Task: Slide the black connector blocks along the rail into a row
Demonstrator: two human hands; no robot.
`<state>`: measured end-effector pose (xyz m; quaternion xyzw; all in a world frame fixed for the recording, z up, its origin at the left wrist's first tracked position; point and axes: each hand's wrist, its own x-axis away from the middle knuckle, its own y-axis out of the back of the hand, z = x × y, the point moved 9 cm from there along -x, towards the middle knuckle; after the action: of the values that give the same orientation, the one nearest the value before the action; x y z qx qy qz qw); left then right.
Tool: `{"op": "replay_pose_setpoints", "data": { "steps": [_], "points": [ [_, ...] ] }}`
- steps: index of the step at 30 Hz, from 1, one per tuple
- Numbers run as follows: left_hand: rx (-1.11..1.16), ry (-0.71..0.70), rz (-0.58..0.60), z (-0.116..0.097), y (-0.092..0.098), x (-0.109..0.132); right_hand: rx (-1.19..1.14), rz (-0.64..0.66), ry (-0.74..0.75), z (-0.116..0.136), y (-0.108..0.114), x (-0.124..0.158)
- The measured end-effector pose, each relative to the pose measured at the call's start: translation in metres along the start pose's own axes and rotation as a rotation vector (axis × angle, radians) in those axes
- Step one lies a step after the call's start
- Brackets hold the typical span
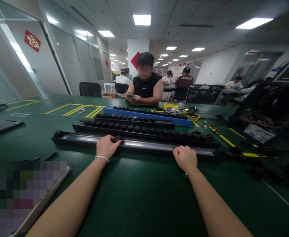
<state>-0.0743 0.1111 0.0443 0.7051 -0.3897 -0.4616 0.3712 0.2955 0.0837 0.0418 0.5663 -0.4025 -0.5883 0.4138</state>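
Note:
A long black rail (146, 144) with a shiny inner channel lies crosswise on the green table in front of me. My left hand (107, 147) is closed, thumb and fingers on a small black socket-like part (116, 140) in the channel. My right hand (185, 158) has its fingers curled over the rail's near edge, further right. Another black socket-like part (58, 133) sits at the rail's left end. Just behind lies a second black rail (100, 130) with a row of such parts along it.
A blue rail (144, 116) with black parts lies further back, near a metal dish (172, 110) and a yellow tray (170, 106). A person (146, 84) sits opposite holding a phone. Loose black parts (257, 164) and a dark rack (260, 108) stand right.

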Motion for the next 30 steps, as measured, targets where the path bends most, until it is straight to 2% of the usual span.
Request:
{"op": "replay_pose_setpoints", "data": {
  "steps": [7, 19, 30],
  "points": [
    [-0.003, -0.033, 0.023, -0.001, -0.003, -0.001, 0.023, 0.02, -0.033, -0.002, -0.001, -0.002],
    [-0.005, -0.066, -0.004, -0.003, -0.001, 0.0, 0.019, 0.026, -0.046, -0.002, -0.002, -0.002],
    [0.038, -0.125, -0.006, -0.013, -0.001, 0.004, 0.005, 0.011, -0.037, -0.002, -0.001, -0.002]
  ]
}}
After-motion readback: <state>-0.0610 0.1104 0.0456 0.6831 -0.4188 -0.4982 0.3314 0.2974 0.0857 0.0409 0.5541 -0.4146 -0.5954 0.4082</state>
